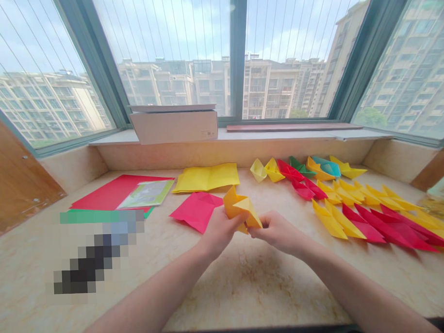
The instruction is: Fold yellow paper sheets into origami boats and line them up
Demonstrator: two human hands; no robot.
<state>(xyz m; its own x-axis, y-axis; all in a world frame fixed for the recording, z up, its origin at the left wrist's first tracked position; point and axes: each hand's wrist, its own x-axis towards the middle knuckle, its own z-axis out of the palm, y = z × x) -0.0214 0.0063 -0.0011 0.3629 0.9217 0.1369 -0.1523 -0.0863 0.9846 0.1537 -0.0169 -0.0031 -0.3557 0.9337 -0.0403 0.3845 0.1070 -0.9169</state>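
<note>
The mottled cream stone counter point(266, 291) has a polished look. Landmark on it: the folded yellow-orange paper piece point(242, 210), matte, sharply creased, with pointed corners and an open hollow, held up above the counter. Right of it run rows of pointed paper boats point(387, 224), crimson and yellow, with green and blue ones behind. Beyond it, to the left, lie a creased yellow sheet point(207, 177) and, farther left, flat red paper point(117, 191). Just left of it sits a crinkled pink-red sheet point(197, 210). The left hand point(221, 229) pinches its left side, fingers nearly closed; the right hand point(275, 230), fingers curled, grips its lower right corner.
</note>
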